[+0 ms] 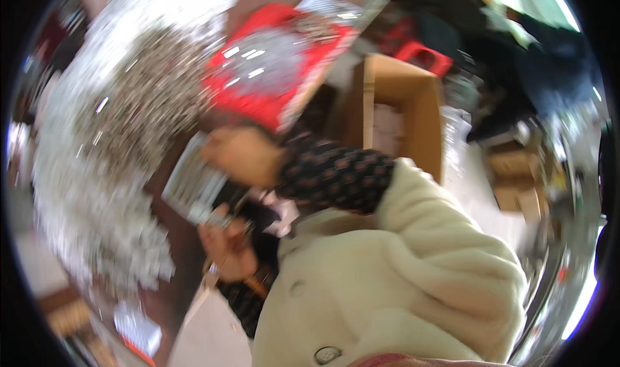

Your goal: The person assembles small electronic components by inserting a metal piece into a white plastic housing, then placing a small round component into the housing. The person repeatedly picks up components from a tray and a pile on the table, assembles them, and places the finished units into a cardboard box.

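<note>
Though blurry, packet (188,181) lengthwise; up-rightward

An open brown cardboard box (423,121) stands right of centre, a flat pale piece (386,125) inside it, crumpled clear plastic (454,134) just beside it and a blurred red object (442,63) behind. Farther right, smaller brown cartons (516,198) sit together beyond a strip of pale floor (478,176). A bright light strip (581,309) glows near the right rim.

Both hands (244,155) at blurred flat packet (194,181), open cardboard box (423,118)
</note>
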The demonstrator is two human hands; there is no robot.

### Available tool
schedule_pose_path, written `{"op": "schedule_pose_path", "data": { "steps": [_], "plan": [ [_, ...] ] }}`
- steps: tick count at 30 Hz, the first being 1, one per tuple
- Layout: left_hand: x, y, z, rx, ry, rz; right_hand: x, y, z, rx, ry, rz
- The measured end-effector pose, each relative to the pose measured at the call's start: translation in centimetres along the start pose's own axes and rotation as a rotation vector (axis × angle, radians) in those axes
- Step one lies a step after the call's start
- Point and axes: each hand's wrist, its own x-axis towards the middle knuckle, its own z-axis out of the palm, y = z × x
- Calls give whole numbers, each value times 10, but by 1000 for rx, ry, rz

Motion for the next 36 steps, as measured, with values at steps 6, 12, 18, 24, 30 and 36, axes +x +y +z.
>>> {"op": "schedule_pose_path", "data": {
  "steps": [6, 12, 18, 24, 30, 36],
  "plan": [
    [-19, -9, 18, -53, -33, 178, -13, -29, -35, 585, 215, -36],
    [-23, -4, 27, -80, -50, 194, -32, -66, -59, 602, 220, -180],
    [-31, -7, 27, -37, 28, 202, -39, -76, -56, 493, 197, -240],
    [-31, -6, 22, -118, 36, 144, -35, -78, -50, 515, 240, -221],
    [-32, -3, 11, -129, 47, 127, -27, -79, -35, 422, 256, -400],
    [-35, 6, 3, -146, 109, 242, -15, -74, -12, 408, 174, -246]
  ]
}}
